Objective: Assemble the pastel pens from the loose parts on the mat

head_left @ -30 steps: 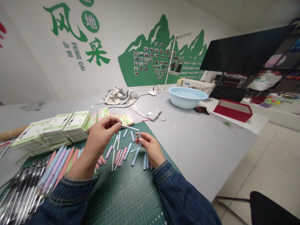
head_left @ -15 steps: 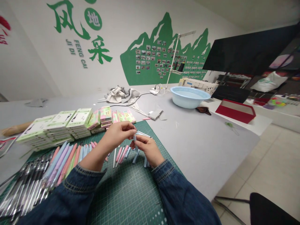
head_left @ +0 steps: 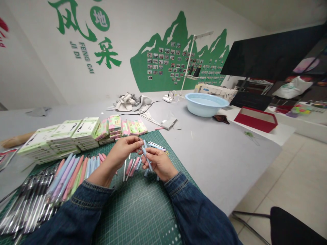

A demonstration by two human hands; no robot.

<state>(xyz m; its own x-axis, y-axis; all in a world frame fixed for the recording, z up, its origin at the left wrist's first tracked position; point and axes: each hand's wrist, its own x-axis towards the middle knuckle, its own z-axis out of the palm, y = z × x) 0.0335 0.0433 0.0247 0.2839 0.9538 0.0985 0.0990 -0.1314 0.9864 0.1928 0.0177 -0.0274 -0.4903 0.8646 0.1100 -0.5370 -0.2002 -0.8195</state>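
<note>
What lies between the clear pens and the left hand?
In the head view, pastel pens lie between the clear pens and the left hand, on the green cutting mat.

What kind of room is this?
Probably a workshop for putting small things together. Rows of what look like pens lie on a green cutting mat, stacked boxes stand behind them, and there's a sewing machine farther back.

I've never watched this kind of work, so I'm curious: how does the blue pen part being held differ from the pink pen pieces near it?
Colour: the blue pen part is pale blue; the pink pen pieces are pink. Pose: the blue pen part slants in the right hand, while the pink pen pieces lie on the green mat. Both are long and slim.
</note>
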